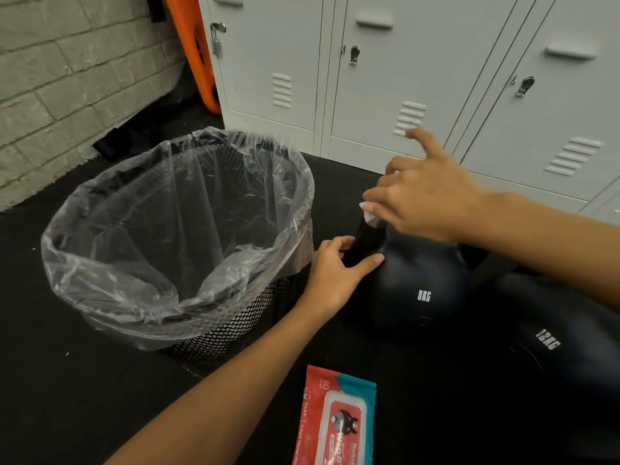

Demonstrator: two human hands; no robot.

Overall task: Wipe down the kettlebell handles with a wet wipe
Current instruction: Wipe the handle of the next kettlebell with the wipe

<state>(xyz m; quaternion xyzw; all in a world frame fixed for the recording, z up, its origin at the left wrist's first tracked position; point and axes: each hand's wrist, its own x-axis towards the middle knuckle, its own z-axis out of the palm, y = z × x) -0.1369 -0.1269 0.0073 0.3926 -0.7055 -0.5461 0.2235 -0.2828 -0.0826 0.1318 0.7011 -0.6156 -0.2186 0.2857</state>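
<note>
A black kettlebell marked 8KG (pixel 412 290) stands on the dark floor right of centre. My left hand (pixel 335 270) grips the lower left side of its handle where it meets the body. My right hand (pixel 426 196) sits on the top of the handle and pinches a white wet wipe (pixel 369 211) against it, with the index finger sticking up. Most of the handle is hidden under my hands. A second black kettlebell marked 12KG (pixel 563 350) stands at the right, close behind the first.
A black mesh bin (pixel 235 327) lined with a clear plastic bag stands left of the kettlebells. A red and teal pack of wet wipes (pixel 335 417) lies on the floor at the bottom. Grey lockers (pixel 385 78) line the back, a white brick wall the left.
</note>
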